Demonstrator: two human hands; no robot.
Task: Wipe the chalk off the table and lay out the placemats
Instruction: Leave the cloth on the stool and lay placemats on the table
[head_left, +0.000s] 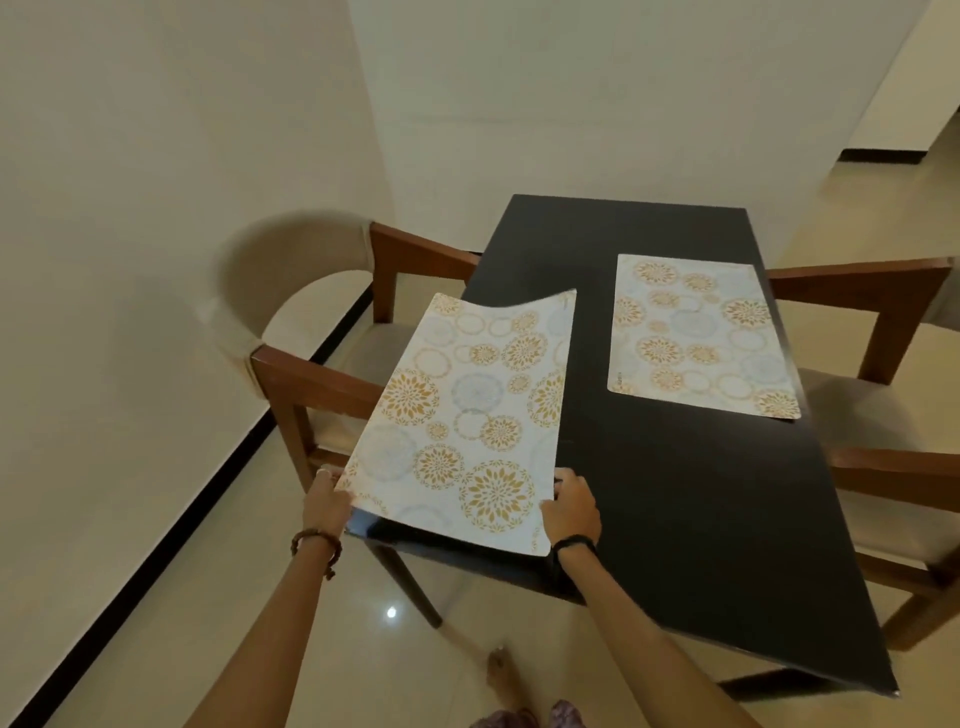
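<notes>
from my feed: the dark rectangular wooden table (691, 499) has one white placemat with gold and blue circle patterns (701, 332) lying flat on its right side. a second matching patterned placemat (467, 415) sits over the left edge, far end curling up. my left hand (327, 501) and right hand (571, 506) each pinch a near corner.

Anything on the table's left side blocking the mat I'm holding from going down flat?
Nothing visible. The table under and beside the held mat shows bare black surface. The other mat lies flat on the right side, apart from it. Both hands grip the held mat's near corners; its far edge curls upward.
</notes>
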